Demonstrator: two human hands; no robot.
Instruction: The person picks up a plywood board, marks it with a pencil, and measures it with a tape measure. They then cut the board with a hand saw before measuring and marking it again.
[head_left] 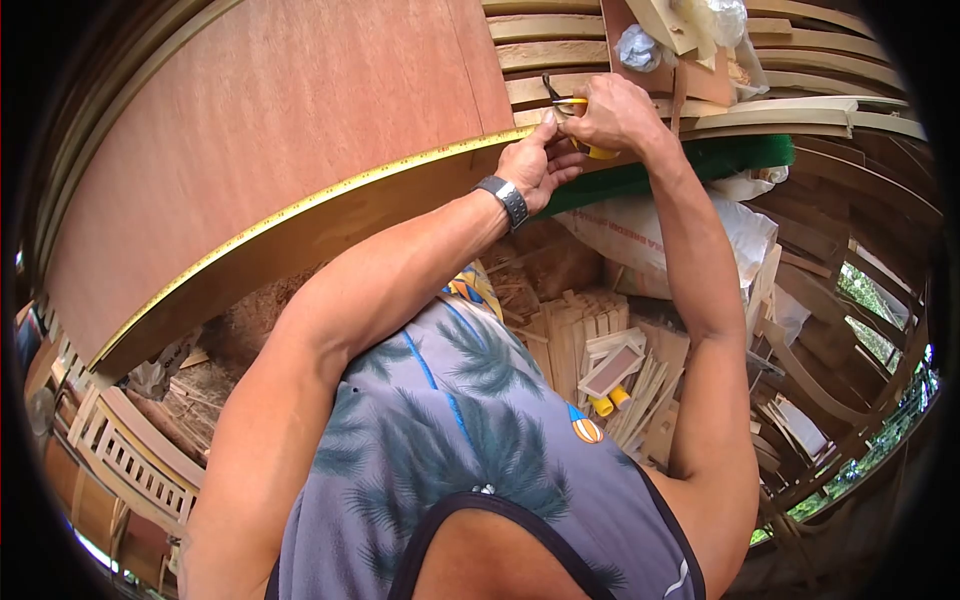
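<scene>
A yellow tape measure (330, 193) is stretched along the near edge of a large reddish-brown plywood sheet (300, 90). My left hand (537, 168), with a dark watch on its wrist, pinches the tape near the sheet's right end. Close beside it, my right hand (612, 118) is wrapped round the yellow and black tape case, which its fingers partly cover. A small black object (549, 88) sticks out just left of the right fingers; what it is cannot be made out.
Wooden slats (550, 55) lie beyond the sheet. A crumpled plastic bag (638, 48) rests on a board at the top right. Below the hands are a green roll (720, 157), a white sack (650, 235) and wood offcuts (580, 325).
</scene>
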